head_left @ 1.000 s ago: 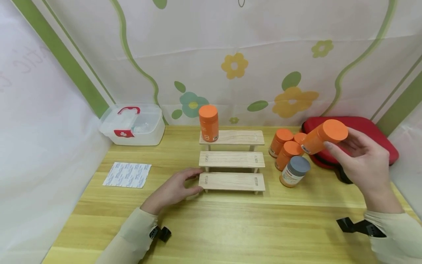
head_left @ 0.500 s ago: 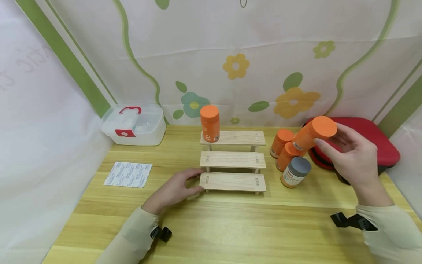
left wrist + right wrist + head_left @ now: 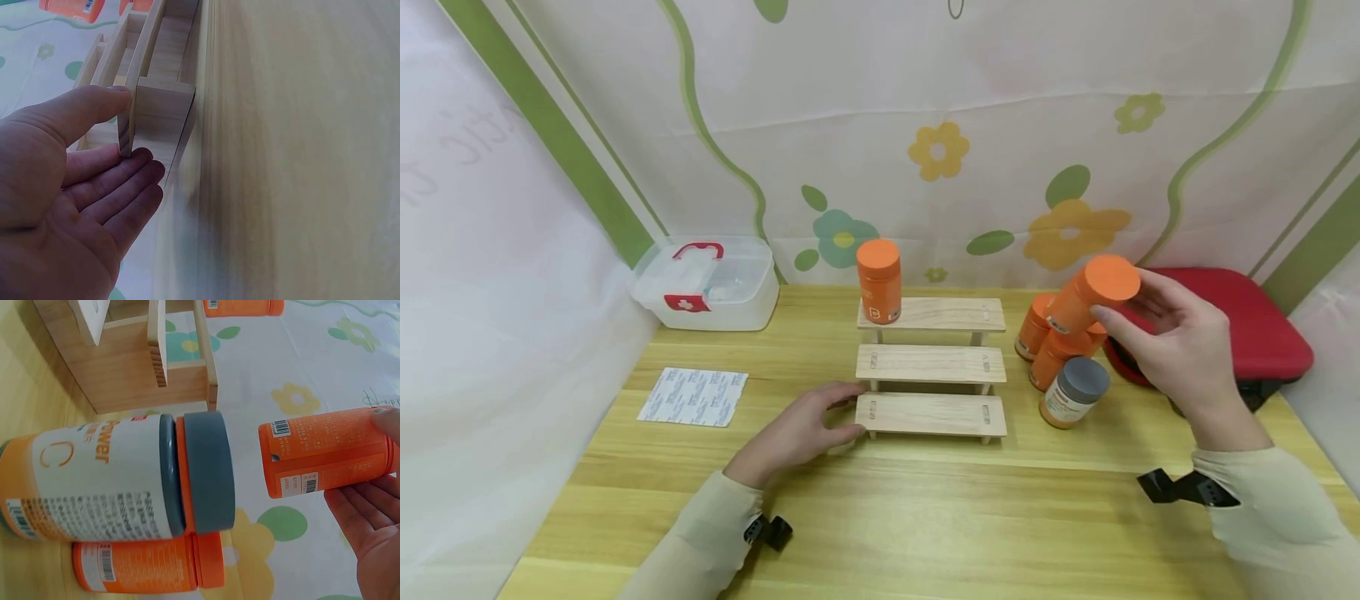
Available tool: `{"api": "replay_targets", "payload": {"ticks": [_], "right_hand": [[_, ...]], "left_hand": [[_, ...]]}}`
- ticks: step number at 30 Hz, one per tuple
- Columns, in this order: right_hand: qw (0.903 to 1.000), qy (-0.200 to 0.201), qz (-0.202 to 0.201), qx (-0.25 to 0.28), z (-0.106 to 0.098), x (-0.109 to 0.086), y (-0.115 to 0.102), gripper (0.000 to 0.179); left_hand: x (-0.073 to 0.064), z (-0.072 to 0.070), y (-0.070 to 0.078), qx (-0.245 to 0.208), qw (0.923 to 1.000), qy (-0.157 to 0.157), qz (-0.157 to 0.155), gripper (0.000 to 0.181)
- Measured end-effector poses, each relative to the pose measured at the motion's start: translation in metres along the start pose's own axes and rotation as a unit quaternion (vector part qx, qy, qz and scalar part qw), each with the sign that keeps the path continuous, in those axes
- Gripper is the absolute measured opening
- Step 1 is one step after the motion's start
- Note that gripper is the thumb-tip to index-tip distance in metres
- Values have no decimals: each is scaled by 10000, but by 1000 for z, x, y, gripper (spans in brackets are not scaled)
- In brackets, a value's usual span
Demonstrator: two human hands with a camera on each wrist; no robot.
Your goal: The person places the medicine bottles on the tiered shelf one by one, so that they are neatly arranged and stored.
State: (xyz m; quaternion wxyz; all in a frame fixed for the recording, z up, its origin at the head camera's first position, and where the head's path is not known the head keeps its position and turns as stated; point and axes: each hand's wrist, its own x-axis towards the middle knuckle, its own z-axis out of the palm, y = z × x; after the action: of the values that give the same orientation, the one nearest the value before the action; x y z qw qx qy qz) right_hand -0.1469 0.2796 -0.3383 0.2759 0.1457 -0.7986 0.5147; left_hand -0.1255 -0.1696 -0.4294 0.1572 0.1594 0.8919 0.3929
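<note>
My left hand holds the left end of the lowest step of a three-step wooden display rack. In the left wrist view, thumb and fingers touch opposite edges of that board. My right hand grips an orange bottle near its lid, tilted and raised above the other bottles. The right wrist view shows this bottle in the air, apart from the rack. Another orange bottle stands upright at the left of the top step.
Several orange bottles cluster right of the rack, partly hidden. In front of them stands a grey-lidded bottle. A red case lies behind my right hand. At left are a clear first-aid box and a white printed sheet.
My right hand has carried the orange bottle leftward and slightly up, over the cluster of bottles. The left hand stays at the rack.
</note>
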Motion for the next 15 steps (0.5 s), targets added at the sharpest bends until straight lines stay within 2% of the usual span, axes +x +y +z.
{"api": "replay_targets", "payload": {"ticks": [8, 11, 15], "right_hand": [[9992, -226, -119, 309, 10, 7, -4, 59], [9992, -247, -218, 206, 14, 8, -5, 59], [9994, -297, -149, 111, 20, 10, -7, 59]], "left_hand": [[-1, 0, 0, 25, 10000, 39, -40, 60], [-1, 0, -1, 17, 10000, 45, -65, 60], [0, 0, -2, 9, 10000, 43, -62, 60]]}}
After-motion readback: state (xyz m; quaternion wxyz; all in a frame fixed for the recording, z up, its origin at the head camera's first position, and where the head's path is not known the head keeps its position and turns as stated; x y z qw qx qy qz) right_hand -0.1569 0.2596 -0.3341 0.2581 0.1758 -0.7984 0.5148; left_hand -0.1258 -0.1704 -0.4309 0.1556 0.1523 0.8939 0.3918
